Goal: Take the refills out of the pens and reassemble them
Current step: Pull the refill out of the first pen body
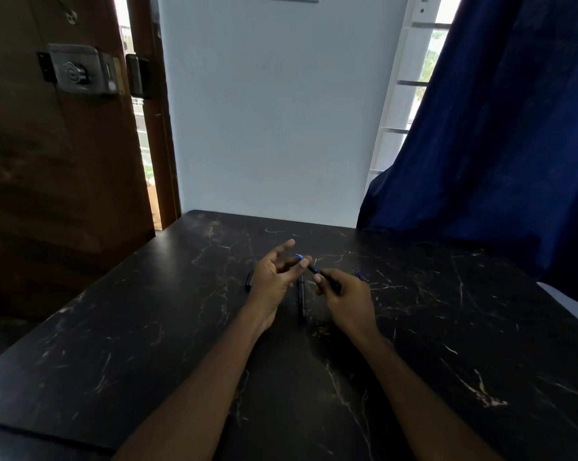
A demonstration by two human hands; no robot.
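My right hand (345,294) grips a dark pen (314,269) by its barrel, the pen slanting up to the left. Its blue tip end (299,256) is pinched between thumb and a finger of my left hand (274,277); the other left fingers are spread. Both hands hover over the middle of the black marble-patterned table (447,327). Below the hands, another dark pen (301,297) lies flat on the table, pointing away from me. A short black cap or pen piece (248,280) lies left of my left hand. A small blue piece (360,275) shows just past my right hand.
A brown wooden door (64,161) with a metal lock (81,69) stands at the left, slightly ajar. A white wall (274,128) rises behind the table's far edge. A dark blue curtain (497,144) hangs at the right, touching the table's far right corner.
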